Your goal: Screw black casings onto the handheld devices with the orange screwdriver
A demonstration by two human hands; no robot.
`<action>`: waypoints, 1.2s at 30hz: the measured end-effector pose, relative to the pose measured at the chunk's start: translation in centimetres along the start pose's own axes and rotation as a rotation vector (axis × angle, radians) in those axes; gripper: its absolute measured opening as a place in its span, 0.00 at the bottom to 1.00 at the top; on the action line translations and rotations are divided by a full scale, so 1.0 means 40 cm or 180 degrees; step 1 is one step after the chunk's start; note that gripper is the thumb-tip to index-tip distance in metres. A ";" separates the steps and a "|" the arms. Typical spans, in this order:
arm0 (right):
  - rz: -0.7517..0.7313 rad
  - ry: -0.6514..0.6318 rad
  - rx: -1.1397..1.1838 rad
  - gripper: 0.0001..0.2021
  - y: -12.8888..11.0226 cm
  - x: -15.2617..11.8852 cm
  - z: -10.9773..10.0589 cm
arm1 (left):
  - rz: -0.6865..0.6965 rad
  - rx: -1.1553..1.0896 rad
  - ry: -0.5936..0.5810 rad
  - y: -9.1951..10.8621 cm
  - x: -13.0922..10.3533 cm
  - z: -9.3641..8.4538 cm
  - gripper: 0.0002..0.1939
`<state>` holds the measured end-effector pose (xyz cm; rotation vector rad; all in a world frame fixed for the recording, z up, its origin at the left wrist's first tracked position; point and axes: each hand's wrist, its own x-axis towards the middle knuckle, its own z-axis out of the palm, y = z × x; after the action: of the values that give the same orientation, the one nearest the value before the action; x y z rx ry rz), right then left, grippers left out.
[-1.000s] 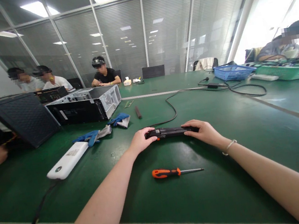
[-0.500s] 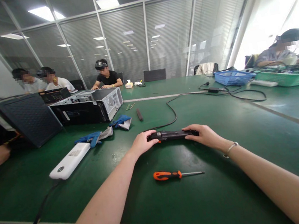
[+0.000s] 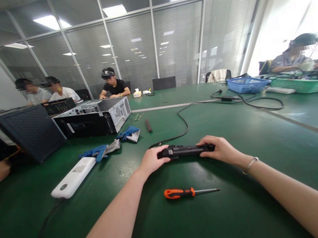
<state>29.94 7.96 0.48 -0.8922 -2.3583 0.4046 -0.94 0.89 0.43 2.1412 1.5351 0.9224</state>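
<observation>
A long black device [image 3: 185, 150] lies crosswise above the green table, held at both ends. My left hand [image 3: 153, 161] grips its left end, thumb in front. Around the right end my right hand [image 3: 220, 147] is closed, a bracelet on that wrist. Between my forearms, nearer the table's front edge, an orange and black screwdriver [image 3: 179, 193] rests with its tip to the right. A black cable [image 3: 186, 124] runs behind the device; whether it joins the device is hidden.
To the left are a white power strip [image 3: 74, 178], blue-grey gloves [image 3: 100, 151], an open computer case [image 3: 92, 120] and a dark case [image 3: 39, 133] with another person's hand at it. Blue [image 3: 247, 84] and green baskets [image 3: 311, 83] stand right. People sit behind.
The view has tilted slightly, so most things appear lower. The black device has turned a little in my hands, and its orange part shows less. Both hands still hold it.
</observation>
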 end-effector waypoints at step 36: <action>-0.0765 0.1848 -0.0147 0.26 -0.299 0.022 0.099 | 0.0002 0.0153 -0.0008 0.009 -0.022 -0.003 0.28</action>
<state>20.98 -0.46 3.26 -0.6264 -1.9046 -0.0132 -0.95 -0.07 0.46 2.1749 1.5707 0.8913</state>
